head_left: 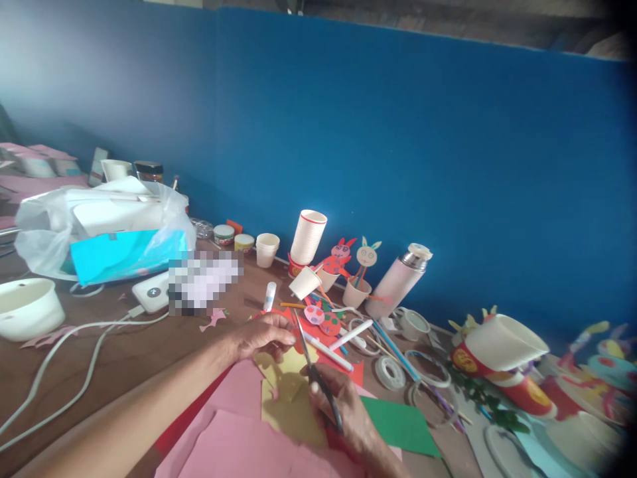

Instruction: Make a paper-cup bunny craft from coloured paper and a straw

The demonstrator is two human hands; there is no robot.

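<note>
My right hand (343, 405) is wrapped round the handles of a pair of scissors (309, 362). The blades point up and away, their tips close to the fingers of my left hand (269, 335). Those left fingers are pinched together; whatever lies between them is too small to make out. Beneath both hands lie yellow paper (293, 405) with cut, jagged edges and large pink paper (239, 431). Red paper shows behind and under them, and a green sheet (401, 423) sits to the right of my right hand.
Markers (331, 352), a tape roll (389, 373) and a glue stick (269, 297) lie beyond my hands. Paper cups (308, 238), rabbit-faced paper figures (368, 255) and a thermos (398, 282) stand by the blue partition. Leftward are a plastic bag (44, 229), a white power bank (152, 292) and cables.
</note>
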